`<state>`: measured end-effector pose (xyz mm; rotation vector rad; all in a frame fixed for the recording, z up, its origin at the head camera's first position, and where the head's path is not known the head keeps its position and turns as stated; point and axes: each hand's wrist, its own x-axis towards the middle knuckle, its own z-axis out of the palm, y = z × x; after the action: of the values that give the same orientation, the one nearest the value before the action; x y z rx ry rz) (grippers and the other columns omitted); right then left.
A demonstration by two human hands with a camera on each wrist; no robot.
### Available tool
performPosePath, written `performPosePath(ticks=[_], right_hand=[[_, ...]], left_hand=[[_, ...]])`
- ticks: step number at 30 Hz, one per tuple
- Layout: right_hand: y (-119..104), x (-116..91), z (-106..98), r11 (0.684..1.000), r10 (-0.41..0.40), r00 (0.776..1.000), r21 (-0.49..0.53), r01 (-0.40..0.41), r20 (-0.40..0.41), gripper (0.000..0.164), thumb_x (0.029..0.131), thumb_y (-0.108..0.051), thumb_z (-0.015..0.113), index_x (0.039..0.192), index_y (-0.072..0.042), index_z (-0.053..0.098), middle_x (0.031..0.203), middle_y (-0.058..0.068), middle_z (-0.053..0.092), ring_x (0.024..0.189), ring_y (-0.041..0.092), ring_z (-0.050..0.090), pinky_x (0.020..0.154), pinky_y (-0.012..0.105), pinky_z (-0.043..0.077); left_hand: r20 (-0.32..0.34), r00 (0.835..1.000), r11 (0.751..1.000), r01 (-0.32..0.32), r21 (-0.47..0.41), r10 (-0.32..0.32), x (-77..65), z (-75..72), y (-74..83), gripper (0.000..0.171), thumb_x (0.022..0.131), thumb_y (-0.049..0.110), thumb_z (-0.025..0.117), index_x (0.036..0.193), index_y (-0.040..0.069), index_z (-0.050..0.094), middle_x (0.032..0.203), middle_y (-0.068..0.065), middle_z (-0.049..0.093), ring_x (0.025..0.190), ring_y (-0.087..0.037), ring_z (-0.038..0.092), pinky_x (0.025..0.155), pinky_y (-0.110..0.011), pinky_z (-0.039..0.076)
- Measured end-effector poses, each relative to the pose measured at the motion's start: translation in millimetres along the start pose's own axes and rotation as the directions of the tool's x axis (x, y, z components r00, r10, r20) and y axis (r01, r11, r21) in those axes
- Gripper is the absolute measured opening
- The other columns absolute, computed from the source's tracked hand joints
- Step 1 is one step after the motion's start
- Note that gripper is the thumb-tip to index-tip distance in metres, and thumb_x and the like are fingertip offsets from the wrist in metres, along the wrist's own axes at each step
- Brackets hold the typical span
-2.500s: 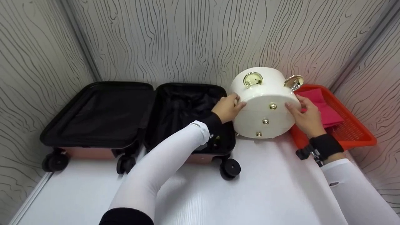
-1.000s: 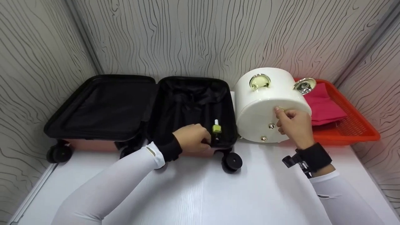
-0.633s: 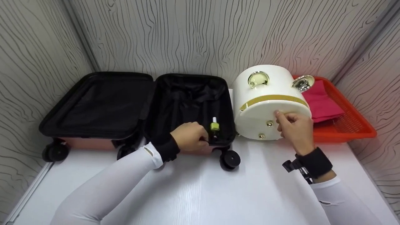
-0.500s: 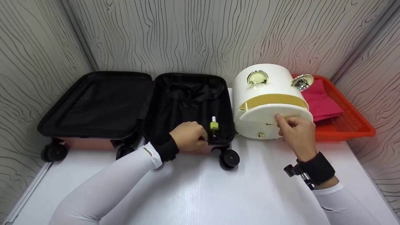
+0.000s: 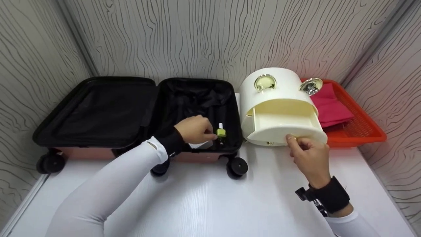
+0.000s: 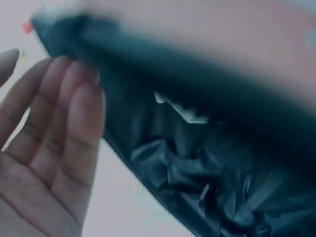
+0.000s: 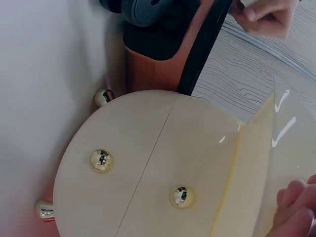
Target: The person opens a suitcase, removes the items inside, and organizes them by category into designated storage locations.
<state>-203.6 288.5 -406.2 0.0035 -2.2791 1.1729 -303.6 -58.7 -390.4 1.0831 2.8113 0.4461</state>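
A round white box [image 5: 279, 82] with gold ear-shaped discs stands right of the open suitcase [image 5: 194, 89]. Its top drawer [image 5: 284, 120] is pulled out and shows a cream interior with nothing in it. My right hand [image 5: 309, 158] pinches the knob on that drawer's front; the fingers mostly hide the knob. Two lower gold knobs [image 7: 181, 197] show in the right wrist view. Over the suitcase's front rim hovers my left hand [image 5: 194, 129], fingers loosely bent and holding nothing. Just beyond its fingertips, a small green bottle with a white cap [image 5: 221, 131] is in the suitcase.
The suitcase's other half [image 5: 105, 112] lies open at the left. A red plastic basket [image 5: 365, 128] with folded pink cloth [image 5: 330, 105] sits behind the box at right. Black wheels [image 5: 237, 167] stick out in front. A white flat item [image 5: 200, 144] lies under my left hand.
My right hand left the box's side, took the top drawer's knob and drew the drawer out towards me. My left hand moved from the box to the suitcase's front, then lifted slightly.
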Motion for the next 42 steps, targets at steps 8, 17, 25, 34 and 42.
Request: performPosePath(ticks=[8, 17, 25, 34, 42], right_hand=[[1.6, -2.8, 3.4, 0.999, 0.003, 1.0, 0.042, -0.003, -0.016, 0.037, 0.098, -0.013, 0.08, 0.062, -0.006, 0.073, 0.053, 0.004, 0.062, 0.04, 0.005, 0.054, 0.043, 0.018, 0.043], [3.8, -4.1, 3.3, 0.999, 0.017, 1.0, 0.049, -0.016, -0.02, 0.036, 0.098, -0.013, 0.081, 0.064, -0.005, 0.073, 0.052, -0.001, 0.061, 0.04, 0.005, 0.053, 0.043, 0.018, 0.042], [3.6, -4.0, 3.9, 0.999, 0.002, 1.0, 0.046, -0.001, -0.027, 0.038, 0.098, -0.014, 0.081, 0.061, -0.006, 0.071, 0.052, 0.004, 0.062, 0.039, 0.004, 0.053, 0.042, 0.018, 0.041], [4.4, -4.6, 4.1, 0.998, -0.001, 1.0, 0.061, 0.003, -0.024, 0.037, 0.098, -0.012, 0.081, 0.062, -0.006, 0.072, 0.053, 0.005, 0.062, 0.04, 0.004, 0.053, 0.042, 0.018, 0.042], [4.2, -3.9, 4.5, 0.998, 0.011, 1.0, 0.058, -0.01, -0.017, 0.038, 0.098, -0.013, 0.081, 0.062, -0.006, 0.071, 0.053, 0.002, 0.062, 0.041, 0.005, 0.052, 0.043, 0.018, 0.041]], left_hand=[[0.221, 0.949, 0.955, 0.171, 0.244, -0.226, 21.0, -9.4, -11.9, 0.044, 0.095, 0.045, 0.081, 0.111, 0.004, 0.079, 0.115, -0.015, 0.081, 0.102, -0.032, 0.078, 0.093, -0.049, 0.062], [0.308, 0.926, 0.952, 0.134, 0.274, -0.219, 39.1, 10.4, -23.7, 0.058, 0.087, 0.047, 0.086, 0.12, 0.002, 0.073, 0.111, -0.014, 0.079, 0.099, -0.029, 0.075, 0.087, -0.041, 0.062], [0.331, 0.91, 0.957, 0.182, 0.226, -0.251, 39.9, 11.0, -22.4, 0.068, 0.087, 0.041, 0.087, 0.141, 0.006, 0.065, 0.13, -0.015, 0.076, 0.117, -0.03, 0.072, 0.101, -0.042, 0.058], [0.208, 0.959, 0.969, 0.151, 0.196, -0.192, 38.1, 7.3, -29.2, 0.06, 0.086, 0.048, 0.084, 0.135, 0.014, 0.073, 0.121, -0.014, 0.079, 0.108, -0.033, 0.076, 0.092, -0.045, 0.062], [0.061, 0.994, 0.996, 0.09, 0.019, -0.091, 53.9, -45.3, -6.0, 0.06, 0.087, 0.045, 0.081, 0.137, 0.015, 0.067, 0.118, -0.011, 0.076, 0.096, -0.026, 0.073, 0.08, -0.036, 0.06]])
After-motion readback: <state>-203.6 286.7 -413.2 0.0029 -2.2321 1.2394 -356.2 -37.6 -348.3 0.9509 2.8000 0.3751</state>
